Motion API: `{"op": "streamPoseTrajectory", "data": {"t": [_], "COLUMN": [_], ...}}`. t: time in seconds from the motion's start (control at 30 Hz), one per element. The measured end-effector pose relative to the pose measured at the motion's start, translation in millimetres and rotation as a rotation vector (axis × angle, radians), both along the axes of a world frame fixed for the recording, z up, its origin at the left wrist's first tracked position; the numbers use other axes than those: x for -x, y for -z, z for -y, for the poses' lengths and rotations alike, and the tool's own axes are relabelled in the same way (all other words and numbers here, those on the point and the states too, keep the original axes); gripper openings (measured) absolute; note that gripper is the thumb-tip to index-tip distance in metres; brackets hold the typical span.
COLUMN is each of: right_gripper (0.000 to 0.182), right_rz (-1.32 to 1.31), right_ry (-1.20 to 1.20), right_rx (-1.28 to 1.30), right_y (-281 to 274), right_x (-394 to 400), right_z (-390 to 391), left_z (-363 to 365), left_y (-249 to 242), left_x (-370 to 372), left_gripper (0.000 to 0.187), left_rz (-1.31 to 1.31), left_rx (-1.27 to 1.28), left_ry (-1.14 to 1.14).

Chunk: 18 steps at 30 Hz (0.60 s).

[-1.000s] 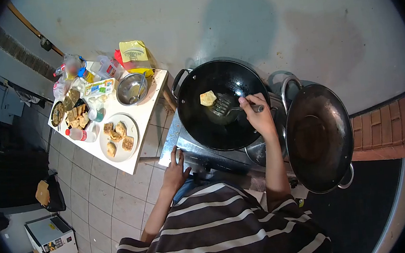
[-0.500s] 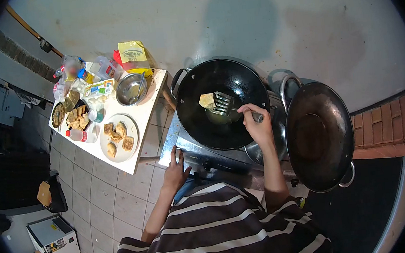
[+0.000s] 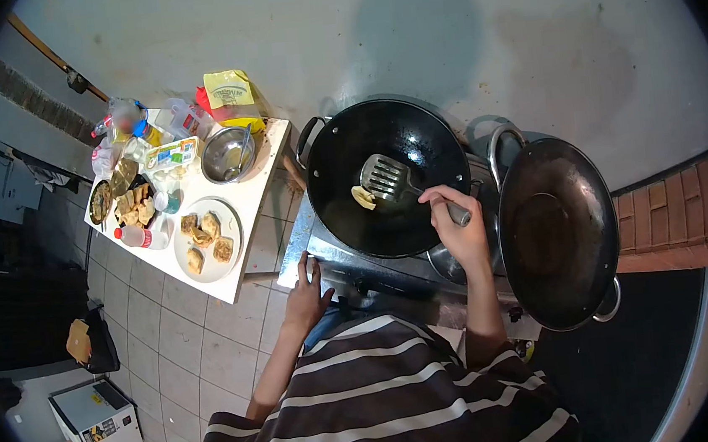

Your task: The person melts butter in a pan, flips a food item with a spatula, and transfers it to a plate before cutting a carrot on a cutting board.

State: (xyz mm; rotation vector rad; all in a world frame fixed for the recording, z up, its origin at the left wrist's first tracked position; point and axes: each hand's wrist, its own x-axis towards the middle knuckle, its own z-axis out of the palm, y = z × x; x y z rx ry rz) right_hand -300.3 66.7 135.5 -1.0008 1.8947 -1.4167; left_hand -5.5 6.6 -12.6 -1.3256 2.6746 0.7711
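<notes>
My right hand (image 3: 460,222) is wrapped round the handle of a slotted metal spatula (image 3: 386,177), whose blade is inside a black wok (image 3: 354,225) on the stove. A pale folded food piece (image 3: 363,197) lies in the wok against the lower left edge of the blade. At the front left edge of the metal stove top (image 3: 331,252) rests my left hand (image 3: 306,301), its fingers apart and nothing in them.
A second wok (image 3: 553,237) with metal handles stands to the right. On the left, a white table (image 3: 221,289) carries a plate (image 3: 234,262) of browned pieces, a metal bowl (image 3: 229,154), a red-capped bottle (image 3: 138,236), a yellow bag (image 3: 231,95) and packages.
The spatula blade has moved up, and its handle has tilted with my right hand slightly lower. The food piece now sits lower in the wok and looks folded or tipped. My left hand has stayed put.
</notes>
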Motion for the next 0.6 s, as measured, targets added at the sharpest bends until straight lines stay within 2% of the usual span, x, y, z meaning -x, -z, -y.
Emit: {"op": "streamPoseTrajectory", "data": {"t": [0.33,0.6], "right_gripper": [0.016,0.015], "right_rz": [0.016,-0.214], "right_ry": [-0.077,0.048], "right_rx": [-0.086,-0.039], "right_y": [-8,-18], "right_x": [-8,-9], "right_z": [-16,-14], "left_z": [1,0], "left_y": [-13,2], "left_x": [4,-2], "left_gripper": [0.077,0.077], "left_rz": [0.03,0.001], "left_rx": [-0.065,-0.019], "left_ry": [-0.028,-0.012]}}
